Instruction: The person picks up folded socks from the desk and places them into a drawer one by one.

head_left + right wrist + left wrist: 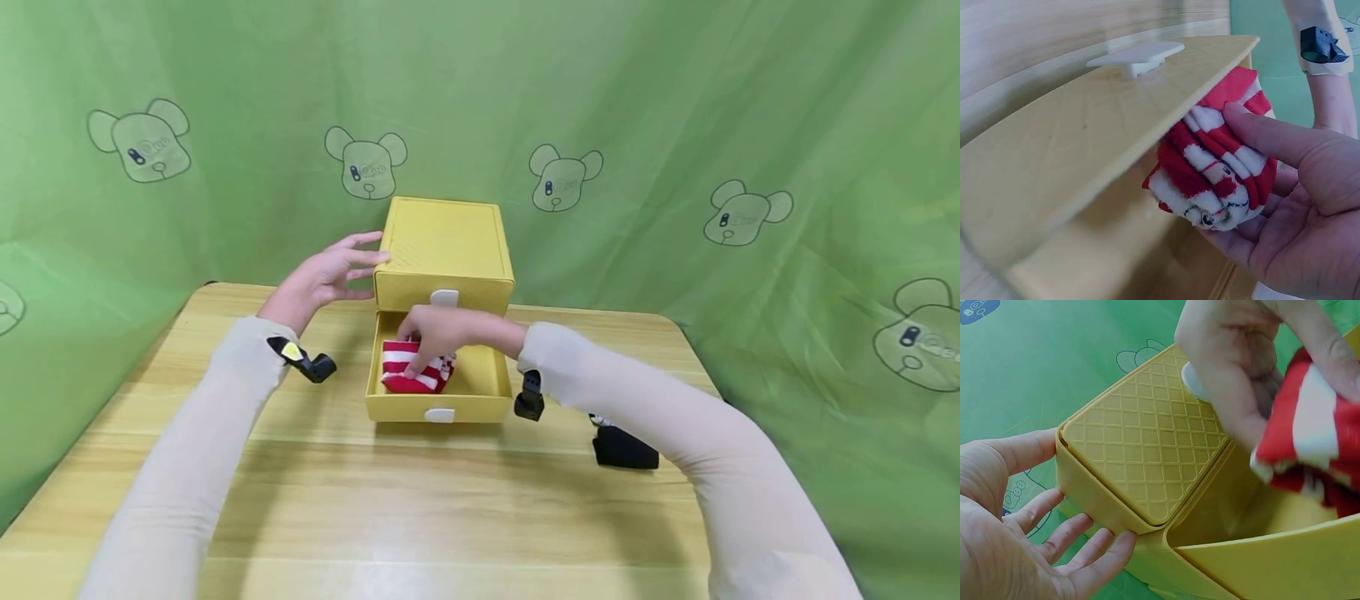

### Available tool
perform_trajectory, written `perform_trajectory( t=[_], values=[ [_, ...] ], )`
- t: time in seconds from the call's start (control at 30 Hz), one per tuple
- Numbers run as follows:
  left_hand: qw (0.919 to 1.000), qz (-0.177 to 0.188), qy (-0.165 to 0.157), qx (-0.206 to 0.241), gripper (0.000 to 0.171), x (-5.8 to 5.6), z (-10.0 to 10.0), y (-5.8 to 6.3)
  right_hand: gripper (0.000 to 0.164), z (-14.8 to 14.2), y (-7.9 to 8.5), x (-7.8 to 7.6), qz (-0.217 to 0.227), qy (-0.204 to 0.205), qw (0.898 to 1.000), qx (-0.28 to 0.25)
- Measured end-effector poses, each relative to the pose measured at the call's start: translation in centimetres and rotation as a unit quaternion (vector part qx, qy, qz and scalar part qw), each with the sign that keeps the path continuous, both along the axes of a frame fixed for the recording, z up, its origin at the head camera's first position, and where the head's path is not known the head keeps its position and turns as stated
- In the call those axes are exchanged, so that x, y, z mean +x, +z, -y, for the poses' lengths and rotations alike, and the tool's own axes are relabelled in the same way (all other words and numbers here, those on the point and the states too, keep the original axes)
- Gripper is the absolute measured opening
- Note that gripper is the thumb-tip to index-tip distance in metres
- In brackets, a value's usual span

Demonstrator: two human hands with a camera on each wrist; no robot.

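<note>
A yellow two-drawer box stands on the table, its lower drawer pulled out. My right hand reaches into that drawer and grips folded red-and-white striped socks, thumb on one side and fingers on the other. In the right wrist view the socks' fuzzy, patterned folds face the camera, close behind the drawer front. My left hand is at the box's left side. Its spread fingers touch the side wall near the upper drawer's corner in the left wrist view.
A folded black cloth item lies on the wooden table at the right, partly behind the right sleeve, with a small black-and-white patterned bit beside it. White tabs project from both drawer fronts. A green curtain hangs behind the table.
</note>
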State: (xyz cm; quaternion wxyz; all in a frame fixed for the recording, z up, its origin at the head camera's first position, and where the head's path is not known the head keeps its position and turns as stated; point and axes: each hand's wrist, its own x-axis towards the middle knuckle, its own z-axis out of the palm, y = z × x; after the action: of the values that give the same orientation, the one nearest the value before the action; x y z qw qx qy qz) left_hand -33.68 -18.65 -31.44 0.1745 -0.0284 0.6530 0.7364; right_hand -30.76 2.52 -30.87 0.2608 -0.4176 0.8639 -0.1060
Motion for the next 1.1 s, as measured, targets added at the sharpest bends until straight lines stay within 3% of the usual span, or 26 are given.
perform_trajectory(
  t=[0.47,0.77,0.9,1.1],
  values=[
    [1.0,-0.002,0.001,0.002,0.072,-0.2,0.1,-0.2,0.033,2.2,-0.6,-0.3,0.044,-0.007,0.999,-0.02],
    [1.0,0.0,0.004,0.006,0.071,-0.2,0.0,-0.2,0.025,1.8,-1.7,-0.6,0.108,0.002,0.994,0.024],
    [1.0,0.0,0.0,0.006,0.073,-0.2,0.1,-0.1,0.025,1.9,-1.5,-0.5,0.089,0.012,0.995,0.036],
    [1.0,0.0,-0.004,0.009,0.073,-0.1,0.1,-0.1,0.029,2.4,-0.7,-0.2,-0.007,0.03,0.998,0.057]
  ],
)
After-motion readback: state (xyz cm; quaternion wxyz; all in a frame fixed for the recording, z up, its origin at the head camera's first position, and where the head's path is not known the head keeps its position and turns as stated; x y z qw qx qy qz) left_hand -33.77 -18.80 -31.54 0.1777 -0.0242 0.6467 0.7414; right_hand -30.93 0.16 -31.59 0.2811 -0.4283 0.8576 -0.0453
